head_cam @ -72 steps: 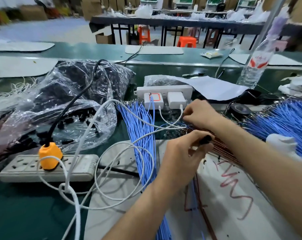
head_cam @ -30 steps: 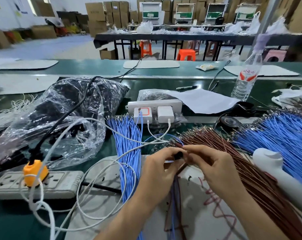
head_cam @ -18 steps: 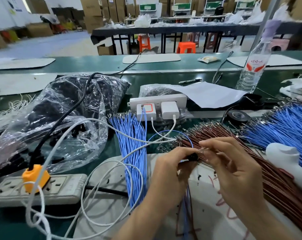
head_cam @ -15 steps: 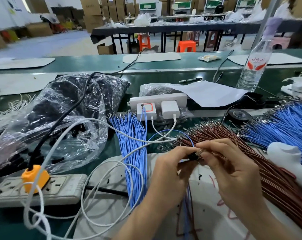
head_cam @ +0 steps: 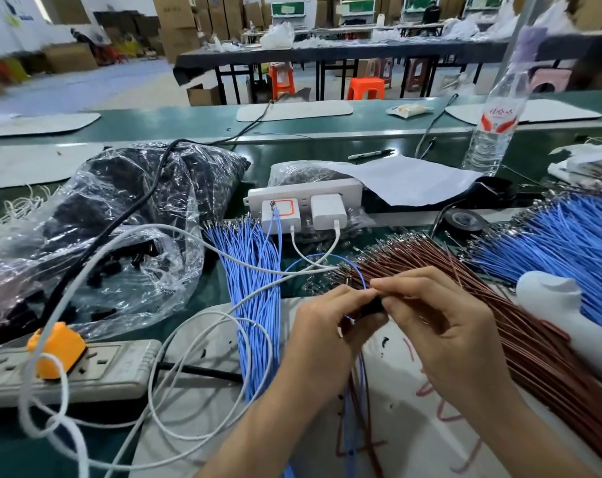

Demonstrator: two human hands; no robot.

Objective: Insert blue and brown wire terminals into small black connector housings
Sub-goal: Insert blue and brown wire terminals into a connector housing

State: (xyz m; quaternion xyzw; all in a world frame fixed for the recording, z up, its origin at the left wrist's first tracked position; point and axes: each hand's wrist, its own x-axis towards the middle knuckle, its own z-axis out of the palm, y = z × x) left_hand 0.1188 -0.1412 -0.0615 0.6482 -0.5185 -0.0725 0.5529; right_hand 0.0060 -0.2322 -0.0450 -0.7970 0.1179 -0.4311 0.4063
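My left hand pinches a small black connector housing at the centre of the bench. My right hand meets it from the right, thumb and fingertips pinched at the housing's right end, where a brown wire goes in. A blue wire loops up from the housing, and blue and brown wires hang below my left hand. A fan of blue wires lies to the left. A brown wire bundle lies to the right, with a second blue wire bundle beyond it.
A clear bag of black housings sits at left. A grey power strip with an orange plug lies front left, white cables looping around. A white strip with chargers, black tape roll, water bottle and white tool surround the work.
My right hand had reached back to the brown bundle, then came to the housing in my left hand. In the last half second its fingertips closed tighter against the housing.
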